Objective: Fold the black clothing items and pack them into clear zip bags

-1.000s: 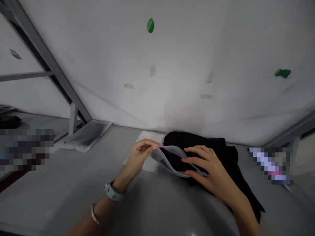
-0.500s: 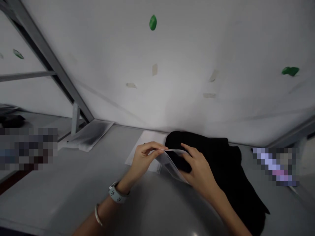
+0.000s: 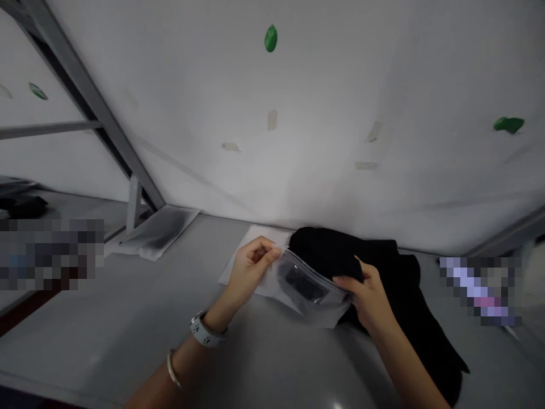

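Observation:
A clear plastic bag with a dark printed patch hangs between both hands, its top edge stretched slantwise. My left hand pinches the bag's upper left corner between thumb and fingers. At the right end of the same edge, my right hand grips the bag, thumb in front and fingers behind. Black cloth lies behind and to the right of the bag, partly covered by my right hand. Under the left part of the bag are white bags or sheets on the grey table.
Another plastic bag with dark contents lies at the table's back left, by a metal frame post. A white wall with tape pieces rises behind. Blurred-out items are at the far left and right.
The bag has been turned so its front and printed patch face me. My right hand has moved right and closed on the bag's edge.

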`<state>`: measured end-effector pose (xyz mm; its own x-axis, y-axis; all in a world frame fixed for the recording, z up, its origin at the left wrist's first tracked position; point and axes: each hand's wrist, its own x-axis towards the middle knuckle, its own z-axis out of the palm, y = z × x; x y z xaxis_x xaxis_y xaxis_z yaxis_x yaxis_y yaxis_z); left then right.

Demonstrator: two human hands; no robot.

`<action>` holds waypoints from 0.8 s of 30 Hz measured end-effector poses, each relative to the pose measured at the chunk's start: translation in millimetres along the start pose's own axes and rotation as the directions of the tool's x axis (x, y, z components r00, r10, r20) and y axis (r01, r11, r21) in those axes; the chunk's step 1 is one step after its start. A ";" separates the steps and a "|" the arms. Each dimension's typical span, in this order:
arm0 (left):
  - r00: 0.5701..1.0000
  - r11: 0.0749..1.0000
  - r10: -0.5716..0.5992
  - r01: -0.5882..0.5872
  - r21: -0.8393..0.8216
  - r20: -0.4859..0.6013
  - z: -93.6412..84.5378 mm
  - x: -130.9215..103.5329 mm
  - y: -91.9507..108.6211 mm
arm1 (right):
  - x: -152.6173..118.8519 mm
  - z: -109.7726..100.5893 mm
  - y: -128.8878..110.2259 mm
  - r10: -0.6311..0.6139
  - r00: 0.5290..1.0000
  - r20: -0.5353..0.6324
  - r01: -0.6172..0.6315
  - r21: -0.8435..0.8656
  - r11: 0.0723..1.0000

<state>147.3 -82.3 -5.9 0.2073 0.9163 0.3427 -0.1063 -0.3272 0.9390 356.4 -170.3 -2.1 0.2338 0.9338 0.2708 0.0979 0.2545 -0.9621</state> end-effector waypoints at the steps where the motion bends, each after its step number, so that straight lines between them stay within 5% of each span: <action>1: 1.000 1.000 -0.024 0.024 -0.012 0.002 0.7 -0.4 0.0 | -0.3 1.4 5.1 0.040 0.997 -0.069 -0.037 0.048 0.998; 4: 0.999 0.999 -0.045 0.046 -0.026 0.031 2.1 -1.2 2.6 | 0.6 3.6 15.5 0.221 0.933 -0.283 -0.161 0.220 0.962; 7: 0.996 0.999 -0.036 0.036 -0.007 0.077 1.1 0.0 6.2 | 5.6 -1.8 17.3 0.361 0.854 -0.375 -0.186 0.427 0.885; 15: 0.993 0.995 -0.030 0.018 0.098 0.114 -8.1 5.8 5.8 | 23.2 -35.7 12.4 0.310 0.889 -0.339 -0.064 0.577 0.814; 19: 0.990 0.989 0.061 -0.043 0.140 -0.128 -28.5 14.5 6.9 | 24.2 -57.1 14.8 0.317 0.858 -0.403 0.005 0.625 0.781; 20: 0.962 0.980 0.132 -0.092 0.174 -0.237 -35.1 16.7 8.2 | 22.6 -61.5 17.6 0.345 0.847 -0.404 -0.016 0.629 0.777; 22: 0.837 0.934 0.316 -0.193 0.300 -0.446 -47.7 19.9 10.1 | 17.8 -66.8 26.3 0.416 0.819 -0.394 -0.096 0.622 0.778; 24: 0.724 0.859 0.467 -0.235 0.456 -0.507 -56.9 20.9 8.2 | 12.3 -66.7 36.8 0.475 0.793 -0.382 -0.190 0.587 0.787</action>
<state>95.5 -52.7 7.3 -0.3924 0.6281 0.6719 0.3031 -0.6014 0.7392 427.4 -166.2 -32.1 0.6011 0.7652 -0.2304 -0.5346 0.1708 -0.8277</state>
